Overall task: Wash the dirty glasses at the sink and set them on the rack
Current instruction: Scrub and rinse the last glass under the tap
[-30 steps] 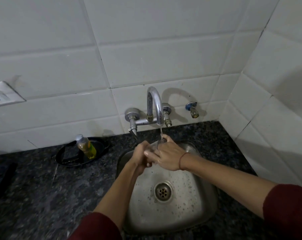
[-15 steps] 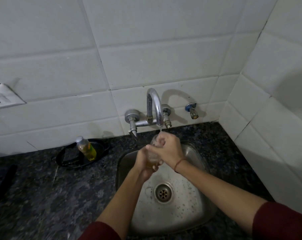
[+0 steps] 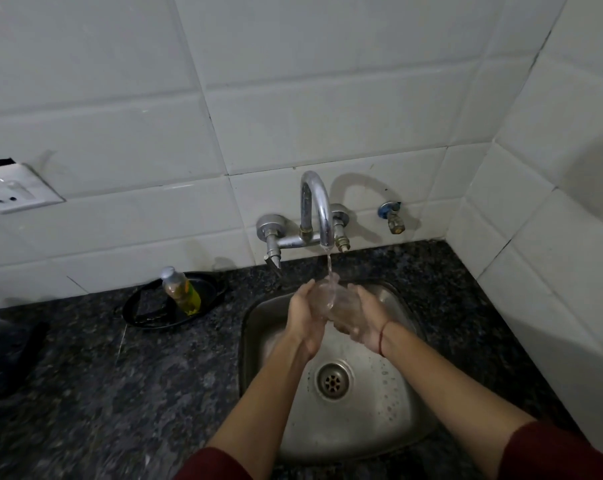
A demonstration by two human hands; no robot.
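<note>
Status: mid-rinse on one glass. We hold it over the far part of the sink, right under the tap, with a thin stream running onto its rim.

Left hand cups the glass from the left, fingers round its wall. Right hand sits against the other side; it's blurred, so we can't tell whether it grips or just rubs.

Progress, our read: washing is underway and nothing is racked. No rack and no other glasses are in view, so the count done and left is unknown. Left for this one: finish the rinse, then carry it out to the rack.

Materials:
- Glass: clear, thin-walled, round; wet, so probably slippery.
- Sink: brushed steel, rounded corners, droplets, round drain.
- Tap: chrome gooseneck, wall-mounted.
- Counter: dark speckled stone.
- Wall: glossy white tile.
- Left of the sink: plastic bottle of yellow liquid, leaning in a black oval tray.
</note>
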